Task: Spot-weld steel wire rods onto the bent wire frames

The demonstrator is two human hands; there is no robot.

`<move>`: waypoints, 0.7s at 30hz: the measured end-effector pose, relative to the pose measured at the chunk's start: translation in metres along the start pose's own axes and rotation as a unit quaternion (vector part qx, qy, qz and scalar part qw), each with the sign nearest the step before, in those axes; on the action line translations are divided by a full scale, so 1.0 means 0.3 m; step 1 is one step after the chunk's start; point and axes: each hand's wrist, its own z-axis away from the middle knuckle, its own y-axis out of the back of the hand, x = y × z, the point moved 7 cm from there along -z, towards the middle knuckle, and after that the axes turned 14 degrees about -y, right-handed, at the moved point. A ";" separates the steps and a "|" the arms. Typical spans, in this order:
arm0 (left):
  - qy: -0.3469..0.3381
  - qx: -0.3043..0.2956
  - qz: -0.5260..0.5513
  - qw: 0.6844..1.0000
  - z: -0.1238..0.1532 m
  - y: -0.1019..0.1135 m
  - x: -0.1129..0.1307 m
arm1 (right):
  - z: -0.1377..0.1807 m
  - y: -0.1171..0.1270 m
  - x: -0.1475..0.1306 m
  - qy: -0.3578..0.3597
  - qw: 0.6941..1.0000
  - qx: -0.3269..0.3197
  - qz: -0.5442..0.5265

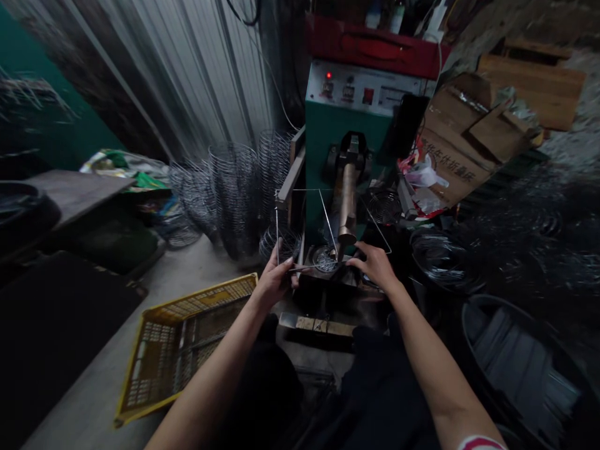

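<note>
My left hand [277,278] is closed on the left corner of a thin bent metal wire frame [329,220]. The fingers of my right hand [376,265] pinch the frame's near right side. The frame's wires stretch up and away from both hands, around a thick copper-coloured cylinder [347,203] on the green machine [323,147]. Between my hands, below the cylinder's end, sits a round dish of small shiny metal pieces [324,259]. Whether the frame touches the cylinder's lower tip, I cannot tell.
At left stands a yellow plastic crate [145,350] with metal rods inside. Tall stacks of wire rings [234,194] lean by the corrugated wall. A cardboard box [450,162] is at right, above black tubs, one holding flat grey strips [510,356]. A red light [329,75] glows on the machine.
</note>
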 end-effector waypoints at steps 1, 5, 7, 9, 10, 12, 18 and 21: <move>0.002 0.002 0.003 1.000 -0.001 0.004 -0.006 | 0.003 0.001 0.006 0.001 1.000 0.001 0.005; 0.002 0.005 0.013 1.000 -0.014 0.009 -0.016 | 0.007 0.093 0.090 -0.055 0.991 0.120 0.009; 0.003 0.014 0.015 1.000 -0.006 0.007 -0.012 | 0.019 0.148 0.176 -0.156 0.971 0.175 -0.051; 0.007 0.023 0.018 1.000 0.038 0.003 -0.006 | 0.054 0.148 0.251 -0.264 0.938 0.141 -0.173; 0.011 0.021 0.019 1.000 0.079 0.001 -0.005 | 0.087 0.132 0.271 -0.305 0.916 0.105 -0.240; 0.030 0.006 0.021 0.999 0.193 0.003 -0.011 | 0.196 0.101 0.271 -0.344 0.869 0.045 -0.352; 0.122 0.029 0.056 0.990 0.472 0.126 -0.033 | 0.816 0.088 0.239 -0.415 0.797 -0.019 -0.439; 0.164 0.082 0.089 0.979 0.434 0.179 0.047 | 1.063 0.122 0.216 -0.441 0.788 -0.029 -0.429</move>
